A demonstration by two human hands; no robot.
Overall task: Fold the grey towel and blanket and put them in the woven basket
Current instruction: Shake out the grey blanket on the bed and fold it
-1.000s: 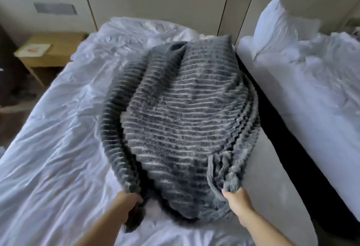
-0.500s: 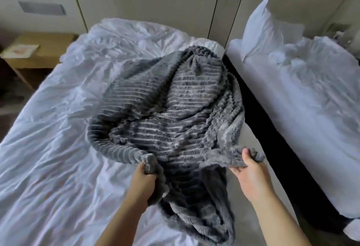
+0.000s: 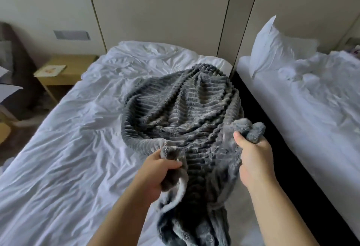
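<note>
The grey ribbed blanket [image 3: 183,105] lies bunched on the right half of the near bed, its far part on the sheet and its near part hanging down between my arms. My left hand [image 3: 155,171] grips a bunched edge of it near the bed's front. My right hand [image 3: 253,158] grips another bunched edge, held up a little higher to the right. The grey towel and the woven basket are not in view.
The white crumpled sheet of the near bed [image 3: 68,148] spreads to the left. A second bed [image 3: 311,109] with a white pillow [image 3: 276,48] stands to the right across a dark gap. A wooden nightstand [image 3: 64,70] stands at the far left, cupboard doors behind.
The blanket has sunk from a raised, spread sheet onto the bed in a heap. Both hands have come closer together and higher while keeping hold of its edges.
</note>
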